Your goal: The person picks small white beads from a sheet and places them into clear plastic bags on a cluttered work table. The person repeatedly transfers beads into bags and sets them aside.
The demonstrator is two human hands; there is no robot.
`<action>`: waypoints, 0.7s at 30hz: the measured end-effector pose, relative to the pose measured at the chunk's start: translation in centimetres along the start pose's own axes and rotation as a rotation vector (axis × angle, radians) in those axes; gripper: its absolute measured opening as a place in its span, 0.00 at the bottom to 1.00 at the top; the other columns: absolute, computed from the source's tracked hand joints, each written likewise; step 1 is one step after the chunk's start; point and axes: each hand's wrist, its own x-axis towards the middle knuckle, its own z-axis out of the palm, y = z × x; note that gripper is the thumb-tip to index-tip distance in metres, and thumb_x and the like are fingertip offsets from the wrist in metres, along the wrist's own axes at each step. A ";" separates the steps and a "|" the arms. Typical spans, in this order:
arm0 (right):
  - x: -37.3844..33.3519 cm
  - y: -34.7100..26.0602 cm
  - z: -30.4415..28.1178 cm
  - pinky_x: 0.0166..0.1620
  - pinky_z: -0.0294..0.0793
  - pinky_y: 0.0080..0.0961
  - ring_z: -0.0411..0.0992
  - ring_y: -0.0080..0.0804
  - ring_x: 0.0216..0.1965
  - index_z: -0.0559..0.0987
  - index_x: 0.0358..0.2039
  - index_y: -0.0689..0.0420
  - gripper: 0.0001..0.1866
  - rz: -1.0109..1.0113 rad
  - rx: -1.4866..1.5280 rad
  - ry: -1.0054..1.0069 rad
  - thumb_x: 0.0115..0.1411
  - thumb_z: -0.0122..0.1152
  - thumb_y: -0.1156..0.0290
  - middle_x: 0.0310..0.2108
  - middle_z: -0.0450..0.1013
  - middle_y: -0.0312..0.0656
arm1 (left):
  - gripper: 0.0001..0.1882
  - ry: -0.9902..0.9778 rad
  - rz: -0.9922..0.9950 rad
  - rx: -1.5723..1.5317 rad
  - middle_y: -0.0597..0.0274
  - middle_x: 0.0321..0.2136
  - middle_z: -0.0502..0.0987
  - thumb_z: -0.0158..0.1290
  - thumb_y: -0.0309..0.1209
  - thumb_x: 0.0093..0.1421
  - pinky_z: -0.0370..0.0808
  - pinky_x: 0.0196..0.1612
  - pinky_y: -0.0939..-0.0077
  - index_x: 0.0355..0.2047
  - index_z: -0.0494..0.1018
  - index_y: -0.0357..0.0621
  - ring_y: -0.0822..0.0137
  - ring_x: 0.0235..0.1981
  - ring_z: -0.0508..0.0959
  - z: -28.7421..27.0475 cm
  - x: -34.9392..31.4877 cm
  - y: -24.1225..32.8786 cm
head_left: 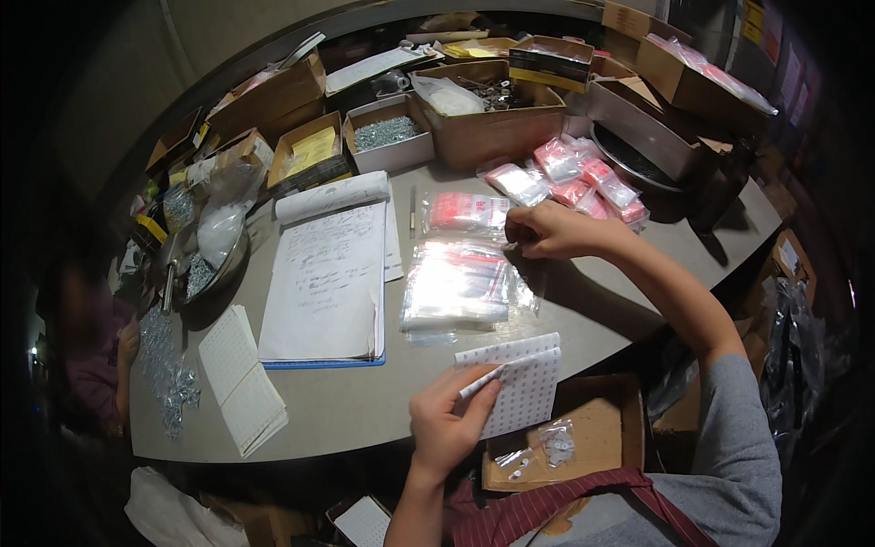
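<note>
My left hand (450, 417) grips a folded white sheet of small printed stickers (518, 387), thumb on top, just off the table's near edge. Over the right edge of the flat clear plastic bags (458, 290), my right hand (540, 231) is closed with thumb and fingertips pinched. Whatever lies between those fingertips is too small or hidden to tell. Just left of that hand is another stack of clear bags with red print (465, 212). A heap of filled clear and red packets (579, 178) sits beyond the right hand.
An open notepad on a blue board (326, 283) and paper sheets (242, 378) cover the table's left. Loose screws (167, 369) and a metal bowl (217, 264) stand farther left, near another person (100, 356). Boxes of hardware (387, 132) line the back; a cardboard tray (597, 447) is below.
</note>
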 end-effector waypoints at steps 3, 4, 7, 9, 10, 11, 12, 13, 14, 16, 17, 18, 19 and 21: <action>-0.2 0.2 1.0 0.38 0.75 0.38 0.76 0.47 0.33 0.74 0.38 0.62 0.13 -0.062 -0.190 0.055 0.51 0.63 0.76 0.29 0.75 0.51 | 0.11 -0.001 0.000 -0.008 0.52 0.35 0.84 0.62 0.23 0.59 0.77 0.38 0.76 0.43 0.83 0.36 0.65 0.35 0.84 0.1 0.0 0.0; -0.4 0.2 1.6 0.39 0.75 0.39 0.76 0.49 0.34 0.74 0.39 0.61 0.14 -0.103 -0.283 0.103 0.51 0.64 0.76 0.30 0.76 0.52 | 0.11 -0.001 -0.001 -0.013 0.52 0.35 0.84 0.62 0.23 0.59 0.77 0.38 0.76 0.43 0.83 0.36 0.65 0.35 0.84 0.1 0.0 0.0; -0.2 0.4 1.6 0.43 0.75 0.46 0.77 0.55 0.39 0.75 0.42 0.60 0.16 -0.006 -0.392 0.088 0.54 0.67 0.71 0.36 0.77 0.54 | 0.11 0.014 -0.006 -0.001 0.52 0.35 0.84 0.62 0.22 0.59 0.78 0.38 0.76 0.42 0.83 0.36 0.65 0.34 0.84 0.1 -0.1 -0.1; 0.1 -0.2 0.6 0.44 0.75 0.46 0.76 0.56 0.39 0.76 0.43 0.60 0.17 0.218 -0.375 0.072 0.55 0.68 0.69 0.39 0.77 0.54 | 0.11 0.028 -0.014 -0.018 0.52 0.35 0.84 0.62 0.22 0.58 0.78 0.39 0.76 0.42 0.83 0.36 0.65 0.34 0.84 0.0 -0.2 -0.1; 0.0 -0.1 -0.1 0.46 0.75 0.45 0.76 0.55 0.42 0.77 0.46 0.60 0.20 0.187 -0.340 0.038 0.56 0.70 0.66 0.42 0.77 0.53 | 0.11 0.034 -0.018 -0.026 0.52 0.35 0.84 0.63 0.22 0.58 0.78 0.39 0.76 0.42 0.83 0.37 0.65 0.34 0.84 0.0 -0.3 -0.1; -0.8 0.7 -0.3 0.47 0.75 0.44 0.76 0.54 0.43 0.77 0.47 0.60 0.21 0.118 -0.280 0.075 0.56 0.70 0.66 0.41 0.77 0.52 | 0.11 0.014 0.020 -0.010 0.52 0.35 0.84 0.62 0.21 0.58 0.78 0.39 0.75 0.42 0.83 0.37 0.64 0.35 0.84 -0.1 -0.2 -0.1; -1.6 1.8 -0.3 0.48 0.74 0.43 0.76 0.53 0.44 0.77 0.48 0.61 0.22 0.049 -0.224 0.110 0.56 0.70 0.65 0.41 0.77 0.51 | 0.11 -0.006 0.057 0.002 0.52 0.35 0.85 0.62 0.21 0.58 0.78 0.39 0.75 0.42 0.83 0.37 0.64 0.35 0.84 -0.1 -0.1 -0.2; -2.2 2.6 -0.4 0.48 0.74 0.42 0.76 0.51 0.45 0.77 0.48 0.61 0.23 -0.020 -0.168 0.144 0.55 0.71 0.65 0.40 0.77 0.50 | 0.11 -0.026 0.094 0.014 0.51 0.36 0.85 0.62 0.20 0.58 0.78 0.39 0.74 0.42 0.83 0.36 0.64 0.35 0.84 0.0 0.1 -0.2; -2.8 1.4 -0.7 0.56 0.73 0.40 0.73 0.49 0.53 0.75 0.54 0.61 0.27 0.076 -0.055 0.034 0.54 0.68 0.67 0.47 0.76 0.51 | 0.11 -0.022 0.093 0.013 0.52 0.35 0.84 0.62 0.20 0.57 0.78 0.40 0.75 0.41 0.83 0.35 0.64 0.35 0.84 0.0 0.1 -0.1; -4.9 1.2 -0.2 0.61 0.69 0.40 0.70 0.49 0.59 0.74 0.57 0.60 0.30 -0.050 0.020 0.047 0.52 0.63 0.69 0.55 0.72 0.52 | 0.10 -0.015 0.090 0.006 0.53 0.34 0.84 0.62 0.19 0.55 0.77 0.41 0.75 0.39 0.83 0.32 0.65 0.35 0.82 0.0 -0.2 0.3; -6.0 0.9 0.0 0.64 0.67 0.40 0.69 0.49 0.62 0.73 0.59 0.59 0.32 -0.107 0.057 0.058 0.51 0.61 0.70 0.59 0.70 0.52 | 0.10 -0.004 0.086 -0.017 0.53 0.34 0.84 0.62 0.19 0.55 0.77 0.41 0.75 0.39 0.83 0.32 0.65 0.35 0.82 0.1 -0.3 0.3; -6.5 -1.0 -0.1 0.67 0.64 0.40 0.65 0.49 0.65 0.72 0.61 0.58 0.35 -0.060 0.112 -0.001 0.49 0.59 0.71 0.64 0.65 0.52 | 0.11 0.013 0.076 -0.028 0.53 0.34 0.84 0.62 0.19 0.55 0.77 0.41 0.75 0.39 0.83 0.33 0.65 0.36 0.83 -0.1 -0.6 0.2; -6.9 -2.7 0.0 0.70 0.61 0.40 0.62 0.50 0.68 0.71 0.63 0.57 0.38 -0.013 0.165 -0.062 0.47 0.56 0.71 0.69 0.60 0.52 | 0.11 0.030 0.066 -0.039 0.53 0.34 0.84 0.62 0.19 0.54 0.77 0.42 0.75 0.39 0.83 0.33 0.65 0.36 0.83 -0.3 -0.9 0.1; -8.5 -2.5 1.8 0.69 0.61 0.42 0.61 0.53 0.68 0.74 0.62 0.52 0.32 -0.069 0.089 0.056 0.54 0.62 0.76 0.69 0.60 0.52 | 0.12 0.017 0.100 -0.033 0.50 0.36 0.85 0.63 0.18 0.55 0.78 0.42 0.73 0.41 0.84 0.36 0.62 0.37 0.84 -0.1 -0.8 -0.1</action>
